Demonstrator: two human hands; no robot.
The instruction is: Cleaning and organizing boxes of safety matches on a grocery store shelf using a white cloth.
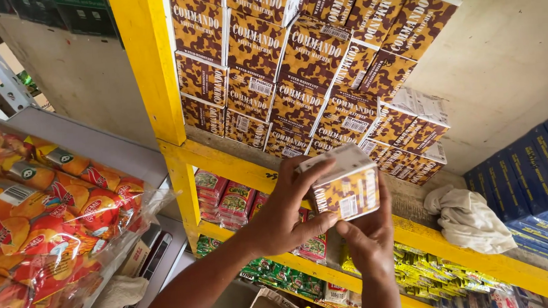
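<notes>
Both my hands hold one brown-and-yellow camouflage-patterned box [346, 186] in front of a yellow shelf [223, 159]. My left hand [282, 208] grips its left side and top edge with the fingers wrapped round. My right hand [371, 234] supports it from below and behind. Just above and behind the held box, a stack of several matching boxes [293, 62] fills the shelf, some tilted at the right end.
A crumpled white cloth [468, 217] lies on the shelf to the right, beside dark blue cartons [539, 174]. A clear bag of orange-red snack packets [40, 215] sits at the left. Lower shelves hold green and yellow packets [423, 266].
</notes>
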